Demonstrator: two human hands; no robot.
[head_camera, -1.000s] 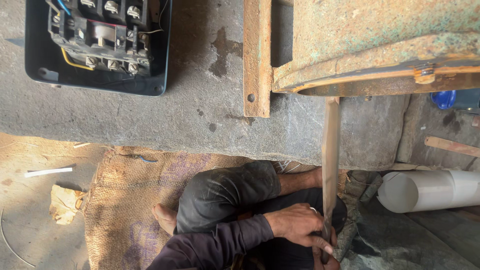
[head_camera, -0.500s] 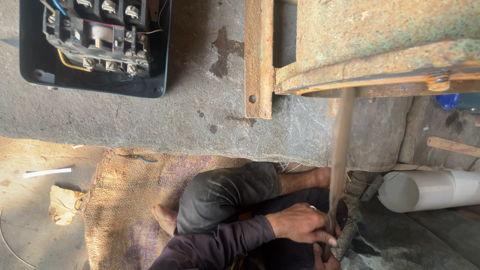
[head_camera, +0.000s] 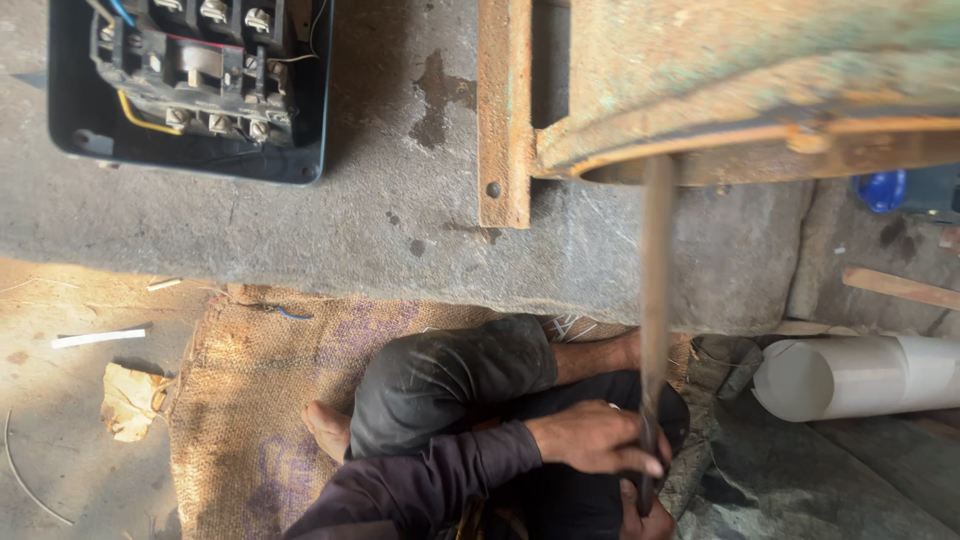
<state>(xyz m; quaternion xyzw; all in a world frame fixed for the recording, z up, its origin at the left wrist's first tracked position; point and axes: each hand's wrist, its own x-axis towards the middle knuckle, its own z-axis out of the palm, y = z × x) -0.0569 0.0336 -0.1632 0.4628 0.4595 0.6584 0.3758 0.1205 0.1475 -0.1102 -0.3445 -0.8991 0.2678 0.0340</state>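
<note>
In the upper left of the frame, an open black electrical box (head_camera: 190, 90) is lying on the concrete slab (head_camera: 330, 230); inside it a switch assembly with screw terminals and yellow, blue and thin white wires is showing. Below it, at lower left, a scrap of crumpled paper (head_camera: 128, 400) and a white stick (head_camera: 98, 338) are lying on the dusty ground, beside a burlap mat (head_camera: 250, 400) on which the person is sitting cross-legged, one bare foot (head_camera: 325, 428) resting on the sacking.

At upper centre a rusty steel bracket (head_camera: 505, 110) is standing against the slab, adjoining a large corroded greenish machine housing (head_camera: 750, 80) that is filling the upper right.

Low in the centre-right, the left hand (head_camera: 595, 438) is reaching across from a dark sleeve, knuckles up, fingers wrapped tight around the long metal rod (head_camera: 655, 300). The rod is running nearly vertically, blurred, from the hand up to the underside rim of the housing. Just below, at the bottom edge, the right hand (head_camera: 645, 520) is only partly showing at the rod's lower end; it appears to be touching the rod, but I cannot tell whether its fingers are closed.

At the right a white plastic pipe (head_camera: 860, 375) is lying on its side, and a blue object (head_camera: 882, 190) is peeking out at the upper right.
</note>
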